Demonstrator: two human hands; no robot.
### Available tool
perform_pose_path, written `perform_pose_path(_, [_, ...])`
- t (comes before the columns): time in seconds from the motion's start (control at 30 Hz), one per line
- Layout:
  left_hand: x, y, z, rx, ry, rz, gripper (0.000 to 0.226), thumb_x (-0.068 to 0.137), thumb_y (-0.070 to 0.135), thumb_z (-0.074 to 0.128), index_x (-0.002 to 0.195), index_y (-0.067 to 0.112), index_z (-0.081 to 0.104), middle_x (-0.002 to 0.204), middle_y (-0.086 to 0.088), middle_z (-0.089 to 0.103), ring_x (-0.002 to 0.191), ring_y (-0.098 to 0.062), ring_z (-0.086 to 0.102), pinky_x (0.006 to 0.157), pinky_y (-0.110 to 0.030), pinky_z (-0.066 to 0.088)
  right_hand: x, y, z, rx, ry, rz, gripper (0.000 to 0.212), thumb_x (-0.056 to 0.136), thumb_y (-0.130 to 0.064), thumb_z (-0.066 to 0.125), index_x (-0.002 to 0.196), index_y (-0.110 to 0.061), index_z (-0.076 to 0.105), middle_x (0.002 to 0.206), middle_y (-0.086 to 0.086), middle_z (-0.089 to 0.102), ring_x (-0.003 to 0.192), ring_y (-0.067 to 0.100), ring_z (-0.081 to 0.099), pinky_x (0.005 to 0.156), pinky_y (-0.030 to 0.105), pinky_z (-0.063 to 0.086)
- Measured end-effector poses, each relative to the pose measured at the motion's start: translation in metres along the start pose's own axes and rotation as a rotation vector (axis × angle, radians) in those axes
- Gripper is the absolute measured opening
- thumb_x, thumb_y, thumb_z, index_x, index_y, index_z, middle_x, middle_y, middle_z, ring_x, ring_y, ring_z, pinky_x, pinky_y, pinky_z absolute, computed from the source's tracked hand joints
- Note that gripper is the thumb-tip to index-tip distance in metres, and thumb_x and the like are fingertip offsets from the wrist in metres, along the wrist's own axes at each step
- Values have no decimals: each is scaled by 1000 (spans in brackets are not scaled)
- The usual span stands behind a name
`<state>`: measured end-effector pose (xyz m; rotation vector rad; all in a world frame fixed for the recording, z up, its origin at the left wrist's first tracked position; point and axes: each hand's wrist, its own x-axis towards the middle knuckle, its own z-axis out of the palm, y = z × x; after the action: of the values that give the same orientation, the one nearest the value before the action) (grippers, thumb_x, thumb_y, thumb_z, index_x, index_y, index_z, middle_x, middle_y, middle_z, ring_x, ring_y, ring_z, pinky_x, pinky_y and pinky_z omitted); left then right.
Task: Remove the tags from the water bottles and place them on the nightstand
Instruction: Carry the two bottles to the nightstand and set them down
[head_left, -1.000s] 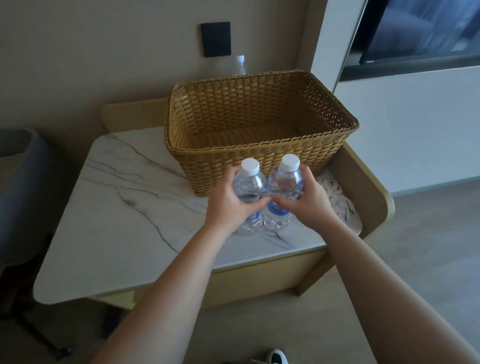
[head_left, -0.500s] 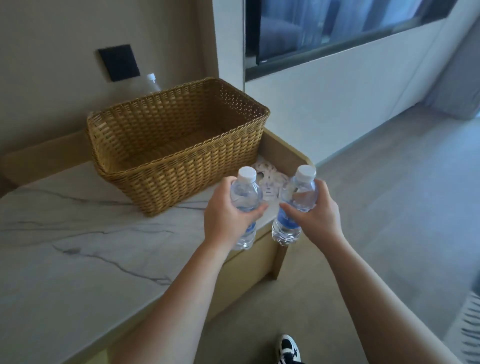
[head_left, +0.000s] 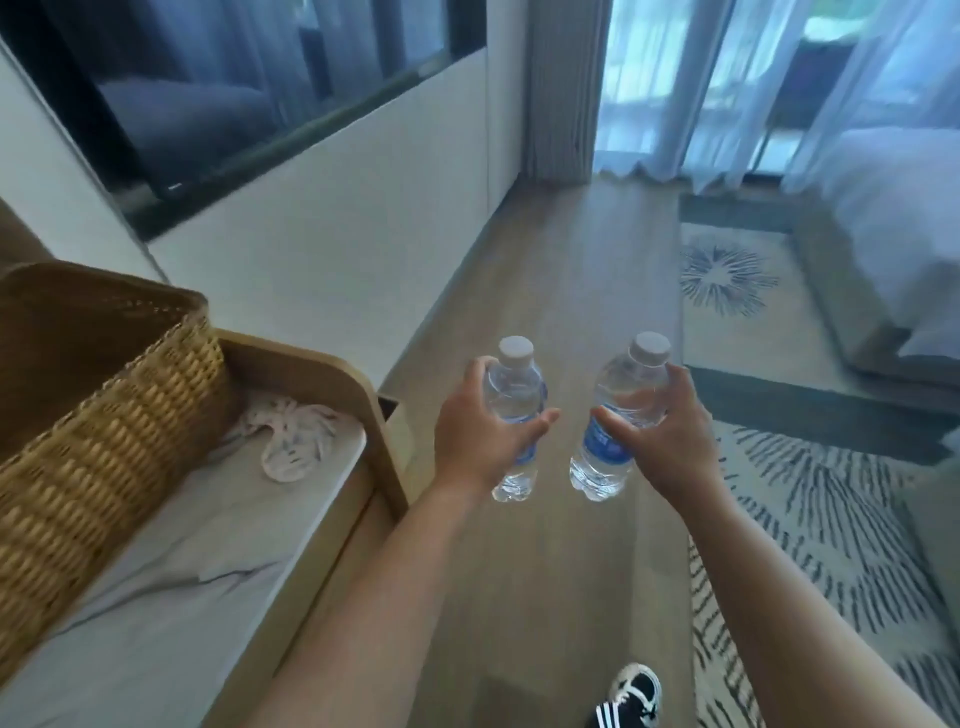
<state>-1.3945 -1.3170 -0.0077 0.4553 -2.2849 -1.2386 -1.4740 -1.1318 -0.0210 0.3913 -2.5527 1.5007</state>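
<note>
I see my left hand (head_left: 475, 431) and right hand (head_left: 670, 431) each gripping a clear, white-capped water bottle (head_left: 514, 400); the blue labels are unreadable.

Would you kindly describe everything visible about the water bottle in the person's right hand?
The right water bottle is clear plastic with a white screw cap and a blue label. It looks full, is held in mid-air over the wooden floor, tilted with its cap leaning right. The right hand grips its middle; no tag is visible on it.
</note>
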Motion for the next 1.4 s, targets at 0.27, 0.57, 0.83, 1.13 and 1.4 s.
perform_pose_path(0.27, [50, 55, 143, -34, -239, 153, 70, 57, 53, 86, 112, 25, 51, 107, 5, 69, 86, -20, 67, 77, -38, 55, 49, 74, -104, -52, 220, 95, 72, 63, -45, 82, 121, -22, 47, 99, 2, 68, 89, 19, 64, 76, 34, 49])
perform_pose_path(0.57, [118, 138, 325, -127, -370, 260, 72, 58, 51, 87, 114, 21, 54, 105, 4, 69, 86, -16, 66, 76, -34, 56, 152, 165, -223, -80, 341, 134, 69, 64, -47, 81, 119, -24, 45, 101, 0, 65, 86, 13, 63, 70, 22, 47])
perform_pose_path(0.83, [177, 193, 456, -191, -434, 298, 71, 59, 47, 87, 115, 20, 53, 108, 2, 69, 90, -16, 67, 80, -36, 57, 237, 235, -306, -113, 464, 178, 67, 65, -41, 82, 118, -21, 47, 101, -5, 63, 84, -1, 58, 68, 8, 38])
perform_pose_path(1.13, [271, 203, 587, -225, -523, 278, 67, 60, 47, 86, 113, 28, 50, 103, 12, 60, 90, -16, 66, 81, -35, 57, 351, 321, -334, -126, 514, 270, 67, 65, -42, 82, 120, -25, 47, 102, -8, 63, 86, -6, 57, 66, 6, 37])
perform_pose_path(1.4, [419, 223, 725, -178, -600, 350, 71, 60, 49, 86, 116, 20, 52, 103, 10, 63, 88, -15, 66, 79, -39, 57, 517, 399, -355, -145, 611, 334, 67, 64, -41, 82, 118, -24, 48, 105, -8, 61, 87, 4, 59, 71, 9, 39])
